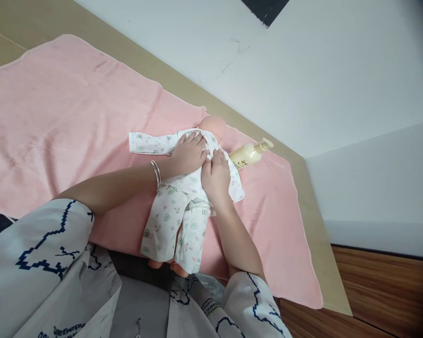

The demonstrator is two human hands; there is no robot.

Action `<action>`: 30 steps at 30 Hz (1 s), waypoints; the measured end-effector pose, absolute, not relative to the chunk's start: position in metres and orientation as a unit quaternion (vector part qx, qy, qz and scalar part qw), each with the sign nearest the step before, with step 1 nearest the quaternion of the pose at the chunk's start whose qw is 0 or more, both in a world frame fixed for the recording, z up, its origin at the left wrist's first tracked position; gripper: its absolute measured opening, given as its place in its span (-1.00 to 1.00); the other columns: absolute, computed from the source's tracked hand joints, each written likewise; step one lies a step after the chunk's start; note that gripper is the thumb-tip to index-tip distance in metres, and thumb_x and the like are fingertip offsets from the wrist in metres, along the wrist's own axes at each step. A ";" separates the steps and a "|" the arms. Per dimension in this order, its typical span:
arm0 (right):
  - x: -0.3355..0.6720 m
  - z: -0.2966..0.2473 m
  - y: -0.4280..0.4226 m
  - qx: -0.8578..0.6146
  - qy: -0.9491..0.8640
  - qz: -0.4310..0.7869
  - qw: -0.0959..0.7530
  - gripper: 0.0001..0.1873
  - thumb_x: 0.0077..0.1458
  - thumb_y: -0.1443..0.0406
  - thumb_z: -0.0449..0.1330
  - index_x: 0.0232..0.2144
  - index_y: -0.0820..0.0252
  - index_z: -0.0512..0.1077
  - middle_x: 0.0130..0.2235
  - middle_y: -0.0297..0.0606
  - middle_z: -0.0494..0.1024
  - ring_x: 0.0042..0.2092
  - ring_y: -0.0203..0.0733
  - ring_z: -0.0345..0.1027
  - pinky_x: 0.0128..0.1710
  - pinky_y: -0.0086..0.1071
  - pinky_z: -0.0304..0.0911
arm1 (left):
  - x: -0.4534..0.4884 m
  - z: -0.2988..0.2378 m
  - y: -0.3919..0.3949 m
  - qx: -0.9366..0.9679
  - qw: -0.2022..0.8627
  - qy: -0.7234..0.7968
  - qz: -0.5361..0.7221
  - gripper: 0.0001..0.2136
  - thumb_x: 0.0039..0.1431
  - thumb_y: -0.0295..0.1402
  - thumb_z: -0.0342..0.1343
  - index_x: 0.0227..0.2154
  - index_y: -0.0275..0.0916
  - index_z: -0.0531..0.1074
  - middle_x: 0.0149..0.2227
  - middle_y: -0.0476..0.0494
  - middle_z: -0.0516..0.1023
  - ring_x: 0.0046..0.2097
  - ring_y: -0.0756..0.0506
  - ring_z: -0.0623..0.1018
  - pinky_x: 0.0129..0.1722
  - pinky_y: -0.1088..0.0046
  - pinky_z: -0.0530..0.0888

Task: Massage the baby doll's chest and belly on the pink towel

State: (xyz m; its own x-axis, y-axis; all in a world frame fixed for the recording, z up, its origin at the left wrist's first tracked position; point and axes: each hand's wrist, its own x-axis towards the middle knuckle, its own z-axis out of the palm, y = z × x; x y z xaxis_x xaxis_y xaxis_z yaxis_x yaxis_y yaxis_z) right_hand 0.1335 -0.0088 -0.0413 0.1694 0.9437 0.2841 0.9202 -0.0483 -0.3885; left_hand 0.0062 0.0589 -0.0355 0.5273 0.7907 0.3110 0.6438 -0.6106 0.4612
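A dressed doll (pixel 187 191) lies on a pink cloth (pixel 98 117) spread over the counter (pixel 320 265), its feet (pixel 179 269) close to the near edge; pulled much towards the person, it could slip over that side, the soft cloth perhaps sliding or bunching beneath it. Both hands are on the patterned white top (pixel 193 177): the left hand (pixel 188 151) lies across the chest, fingers loosely spread and gripping nothing, while the right hand (pixel 216 177) rests beside it with fingers slightly bent, and whether they pinch the fabric I cannot tell. Tugging unevenly there might twist the top or ride it up from the matching trousers (pixel 174 220). The likelier mishap, I judge, is on the right, where a pale yellow pump bottle (pixel 247 156) sits just beside the doll's sleeve (pixel 237 186); an outward swing of the right hand, or a roll of the doll, could shove it, and a press on the pump head (pixel 265 144) might spill lotion or soap if there is any inside. It is the only container visible, and its fill cannot be made out
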 end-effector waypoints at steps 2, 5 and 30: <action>0.147 -0.045 0.001 -0.710 -0.652 0.056 0.259 -0.36 0.31 0.15 -0.13 0.29 0.40 0.27 0.39 0.14 0.23 0.47 0.13 -0.01 0.46 0.18 -0.13 | 0.009 -0.041 0.056 0.849 0.154 0.427 0.272 -0.52 0.43 -0.33 -0.19 0.29 -0.44 0.28 0.38 -0.38 0.29 0.45 -0.29 0.18 0.44 0.02 0.07; 0.163 -0.046 0.010 -0.696 -0.655 0.091 0.280 -0.35 0.33 0.09 -0.15 0.33 0.30 0.21 0.44 0.08 0.14 0.49 0.09 -0.09 0.46 0.19 -0.20 | 0.010 -0.045 0.053 0.842 0.158 0.426 0.290 -0.53 0.44 -0.31 -0.17 0.30 -0.39 0.28 0.37 -0.32 0.31 0.45 -0.26 0.19 0.45 0.08 0.06; 0.151 -0.048 -0.002 -0.656 -0.656 -0.021 0.374 -0.46 0.27 0.22 -0.06 0.24 0.18 0.35 0.41 -0.02 0.22 0.46 0.02 0.04 0.44 0.23 -0.07 | 0.008 -0.049 0.056 0.837 0.139 0.425 0.316 -0.55 0.42 -0.31 -0.12 0.26 -0.37 0.34 0.35 -0.33 0.35 0.41 -0.24 0.27 0.41 0.11 0.14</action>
State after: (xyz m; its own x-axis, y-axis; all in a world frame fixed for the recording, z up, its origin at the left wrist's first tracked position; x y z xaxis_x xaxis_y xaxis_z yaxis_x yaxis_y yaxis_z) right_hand 0.1508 -0.0015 -0.0480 0.1390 0.8442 0.5177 0.8756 0.1394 -0.4625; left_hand 0.0081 0.0559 -0.0493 0.4387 0.7992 0.4109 0.6226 -0.6000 0.5023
